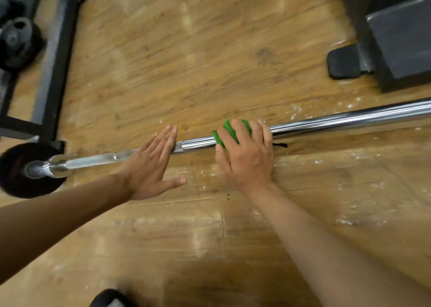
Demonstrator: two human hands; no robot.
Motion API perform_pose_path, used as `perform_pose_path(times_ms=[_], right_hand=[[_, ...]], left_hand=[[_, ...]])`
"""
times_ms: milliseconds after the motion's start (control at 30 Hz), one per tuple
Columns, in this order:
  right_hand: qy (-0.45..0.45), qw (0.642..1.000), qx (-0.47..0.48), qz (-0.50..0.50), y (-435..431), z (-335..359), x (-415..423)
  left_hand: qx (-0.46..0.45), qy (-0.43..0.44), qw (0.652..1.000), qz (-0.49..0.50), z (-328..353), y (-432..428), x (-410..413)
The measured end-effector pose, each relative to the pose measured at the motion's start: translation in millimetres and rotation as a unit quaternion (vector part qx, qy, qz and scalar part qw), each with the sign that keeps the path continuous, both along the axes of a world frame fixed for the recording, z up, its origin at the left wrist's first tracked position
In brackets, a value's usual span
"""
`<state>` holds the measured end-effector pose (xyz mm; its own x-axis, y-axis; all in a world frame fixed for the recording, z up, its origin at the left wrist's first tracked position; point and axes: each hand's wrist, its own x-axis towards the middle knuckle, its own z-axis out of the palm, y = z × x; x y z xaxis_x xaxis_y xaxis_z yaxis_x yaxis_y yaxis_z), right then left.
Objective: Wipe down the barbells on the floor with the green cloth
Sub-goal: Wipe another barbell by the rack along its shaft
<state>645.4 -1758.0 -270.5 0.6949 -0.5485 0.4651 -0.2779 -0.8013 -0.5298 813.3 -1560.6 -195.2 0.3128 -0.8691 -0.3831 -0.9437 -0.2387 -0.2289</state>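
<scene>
A chrome barbell (pixel 338 120) lies across the wooden floor, running from the left edge up to the right. Its left end carries a black weight plate (pixel 21 181). My right hand (pixel 247 157) grips the green cloth (pixel 229 132), which is wrapped over the bar near its middle. My left hand (pixel 151 164) lies flat with straight fingers on the bar, just left of the cloth. Most of the cloth is hidden under my right fingers.
A black metal rack frame (pixel 56 57) stands at the left with dark weights (pixel 18 41) behind it. A black bench base with a rubber foot (pixel 345 62) sits at the upper right. A shoe tip (pixel 109 298) shows at the bottom edge. White dust specks mark the floor.
</scene>
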Motion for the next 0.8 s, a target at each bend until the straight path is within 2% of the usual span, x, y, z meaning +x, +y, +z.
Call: perform_pose_path(times_ms=[267, 400, 467, 533, 600, 667, 800], right_hand=[[0.031, 0.998, -0.038, -0.046, 7, 4, 1], [0.053, 0.99, 0.012, -0.127, 28, 18, 17], [0.094, 0.99, 0.012, -0.108, 48, 25, 30], [0.141, 0.989, -0.006, -0.032, 67, 30, 43], [0.177, 0.984, -0.006, 0.016, 70, 35, 53], [0.2, 0.979, -0.023, 0.022, 60, 39, 53], [0.197, 0.976, -0.043, -0.081, 25, 34, 23]], left_hand=[[-0.056, 0.028, 0.986, -0.152, -7, 9, 31], [-0.076, 0.1, 0.967, -0.221, -13, 12, 55], [-0.088, 0.103, 0.954, -0.267, -16, 11, 64], [-0.101, 0.083, 0.943, -0.305, -20, 12, 70], [-0.12, 0.069, 0.937, -0.322, -26, 12, 74], [-0.136, 0.066, 0.933, -0.327, -29, 11, 79], [-0.173, 0.083, 0.928, -0.319, -34, 10, 82]])
